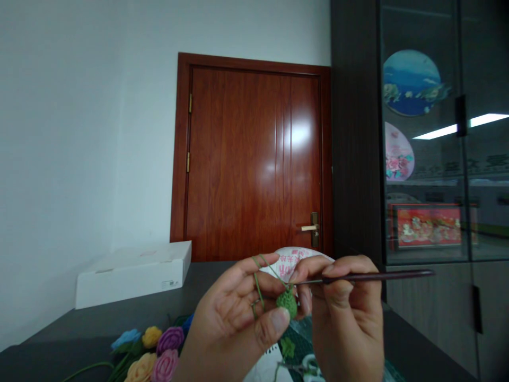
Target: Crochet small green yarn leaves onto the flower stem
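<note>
A small green crochet piece is pinched between the thumb and fingers of my left hand. Green yarn loops over the raised index finger of that hand and runs down to the piece. My right hand grips a crochet hook with a dark handle, held nearly level. The hook's thin metal shaft reaches left to the top edge of the green piece, where its tip is too small to make out. Below the hands lies a small green crocheted leaf-like piece.
Crocheted flowers in several colours lie at the lower left. Behind them a white box sits on the dark table. Scissors with pale handles, partly hidden, lie on a green mat. A white round printed item stands behind my hands.
</note>
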Demonstrator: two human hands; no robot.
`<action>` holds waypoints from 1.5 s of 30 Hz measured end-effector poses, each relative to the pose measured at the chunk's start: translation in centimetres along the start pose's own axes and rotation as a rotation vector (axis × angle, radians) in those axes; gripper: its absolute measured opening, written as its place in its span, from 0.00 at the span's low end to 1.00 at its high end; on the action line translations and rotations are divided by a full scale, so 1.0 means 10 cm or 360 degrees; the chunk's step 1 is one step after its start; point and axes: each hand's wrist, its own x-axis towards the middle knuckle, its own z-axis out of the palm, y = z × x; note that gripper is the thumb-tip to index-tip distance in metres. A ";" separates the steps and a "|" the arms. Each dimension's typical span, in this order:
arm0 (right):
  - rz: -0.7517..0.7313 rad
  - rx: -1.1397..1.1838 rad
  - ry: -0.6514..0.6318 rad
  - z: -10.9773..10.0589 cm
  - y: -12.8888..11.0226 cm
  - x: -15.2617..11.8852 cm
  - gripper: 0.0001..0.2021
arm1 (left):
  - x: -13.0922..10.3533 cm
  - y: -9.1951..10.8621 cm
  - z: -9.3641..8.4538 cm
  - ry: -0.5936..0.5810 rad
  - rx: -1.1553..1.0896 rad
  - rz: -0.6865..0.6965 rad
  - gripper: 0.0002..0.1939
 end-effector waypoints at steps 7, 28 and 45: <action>0.0021 0.0005 0.0038 -0.01 0.02 -0.02 0.03 | 0.00 0.01 0.01 -0.0028 -0.0013 0.0026 0.23; 0.0337 0.0356 0.0041 -0.01 -0.01 -0.02 0.04 | 0.01 0.05 0.03 -0.0153 -0.0117 -0.0077 0.22; 0.0374 0.0317 0.0062 -0.03 0.00 -0.01 0.05 | 0.00 0.05 0.07 -0.0100 -0.0161 -0.0035 0.22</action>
